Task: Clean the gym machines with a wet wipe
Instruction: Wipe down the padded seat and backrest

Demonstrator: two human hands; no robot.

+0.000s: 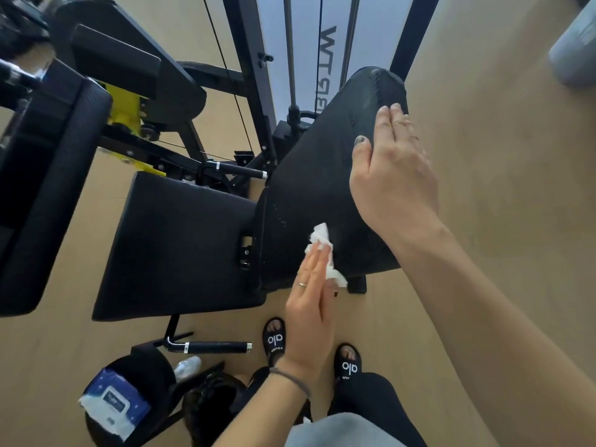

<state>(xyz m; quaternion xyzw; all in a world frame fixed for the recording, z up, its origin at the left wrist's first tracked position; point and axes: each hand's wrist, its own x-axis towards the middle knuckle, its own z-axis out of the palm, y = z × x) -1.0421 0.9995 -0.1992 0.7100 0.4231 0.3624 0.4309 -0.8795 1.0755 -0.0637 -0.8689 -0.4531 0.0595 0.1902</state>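
On black back pad [316, 188], left hand [309, 304] fingers straight, pressing half-hidden wipe [325, 250], right hand [392, 169] flat.

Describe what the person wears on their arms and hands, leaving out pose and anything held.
Both forearms are bare, with no sleeves in view. The left hand has a thin ring on one finger and a slim dark band round the wrist. The right hand shows thin rings on two fingers and a dark-painted thumbnail.

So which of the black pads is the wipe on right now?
The tilted back pad on the right: the left hand presses the wet wipe against its lower part while the right hand steadies its edge. The flat seat pad is untouched.
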